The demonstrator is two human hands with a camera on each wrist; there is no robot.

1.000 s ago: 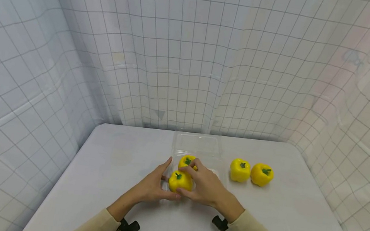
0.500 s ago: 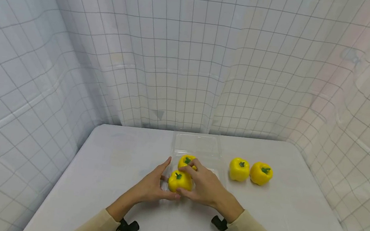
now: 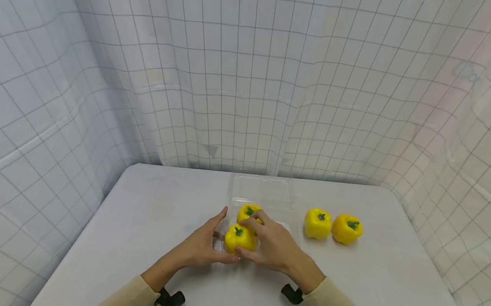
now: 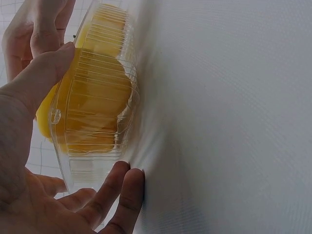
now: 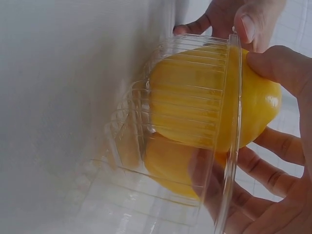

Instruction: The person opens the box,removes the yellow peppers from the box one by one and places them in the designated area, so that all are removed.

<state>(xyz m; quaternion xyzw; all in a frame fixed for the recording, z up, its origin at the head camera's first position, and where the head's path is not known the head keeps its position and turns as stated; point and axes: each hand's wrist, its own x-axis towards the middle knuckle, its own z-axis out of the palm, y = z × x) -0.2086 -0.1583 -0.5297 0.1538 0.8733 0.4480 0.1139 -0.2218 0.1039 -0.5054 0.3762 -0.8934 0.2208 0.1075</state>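
Note:
A clear plastic clamshell container (image 3: 281, 213) lies with its lid (image 3: 264, 190) folded back on the white table. In its left half sit two yellow bell peppers, the front one (image 3: 238, 242) and the rear one (image 3: 247, 211). My right hand (image 3: 277, 245) grips the front pepper from above, thumb on its near side, fingers on its far side. In the right wrist view this pepper (image 5: 261, 105) rises above the container's rim (image 5: 237, 112). My left hand (image 3: 202, 245) holds the container's near left corner, its thumb (image 4: 56, 63) at the front rim and fingers along the left side.
Two more yellow bell peppers, a nearer one (image 3: 317, 224) and a farther one (image 3: 347, 230), stand side by side right of the container. White grid-patterned curtains (image 3: 245, 80) surround the table (image 3: 164, 204) at the back and sides.
The front pepper has tilted slightly under my right fingers, its stem shifting a little. My left hand stays in place at the container.

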